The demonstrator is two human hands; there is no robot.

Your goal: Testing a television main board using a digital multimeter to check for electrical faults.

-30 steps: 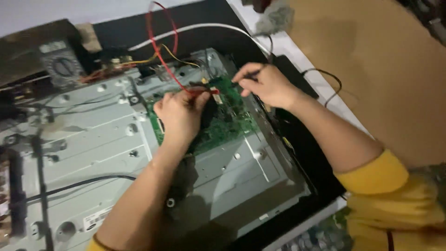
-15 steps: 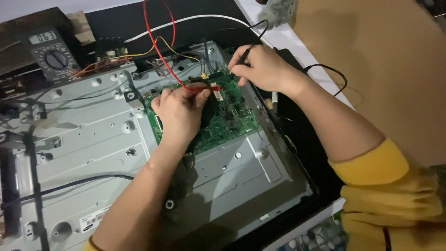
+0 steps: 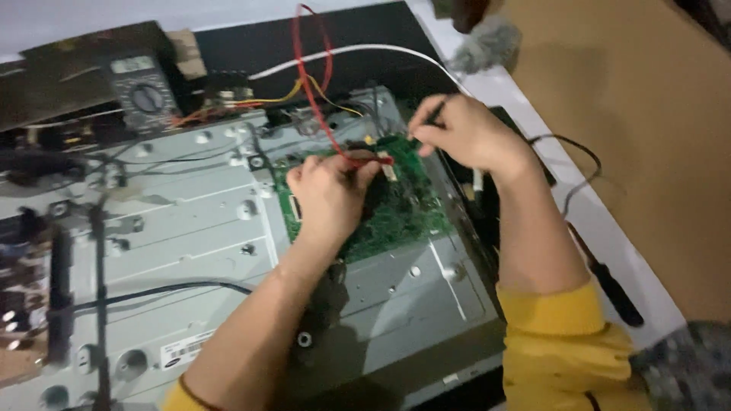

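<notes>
Left hand [image 3: 329,199] pinching the red probe [image 3: 365,160] and right hand [image 3: 464,133] pinching the black probe [image 3: 431,116] over the green circuit board [image 3: 396,209]; a slipping tip could bridge adjacent contacts.

Red wire [image 3: 316,91] loops high over the circuit board [image 3: 396,213], blocking the way in from above; left hand [image 3: 331,194] and right hand [image 3: 464,133] crowd its top edge; bare metal panel [image 3: 175,228] left of the board lies open, below it too

Single head cam, looks steeply down, close on green circuit board [image 3: 396,213], tilted slightly left
</notes>
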